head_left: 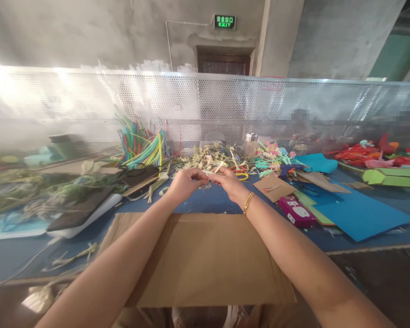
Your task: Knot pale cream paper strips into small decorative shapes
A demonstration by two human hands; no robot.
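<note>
My left hand (187,186) and my right hand (231,184) meet above the far side of the cardboard sheet, fingertips almost touching. Both are closed in a pinch on a small pale strip (210,172), which looks like dried plant husk; the fingers cover much of it. A gold bracelet (248,202) circles my right wrist. Beneath my forearms lies the brown cardboard sheet (212,259), overhanging the table's near edge. Just past my hands is a heap of dry, pale-green husk scraps (203,157), with yellow scissor handles (242,176) beside my right hand.
Colourful pipe cleaners (145,146) stand at the back left, near a dark notebook (84,209). On the right are a purple box (296,211), blue sheets (358,209), paper flowers (276,157) and a green paper piece (394,177). A perforated metal screen (222,105) closes off the table's back.
</note>
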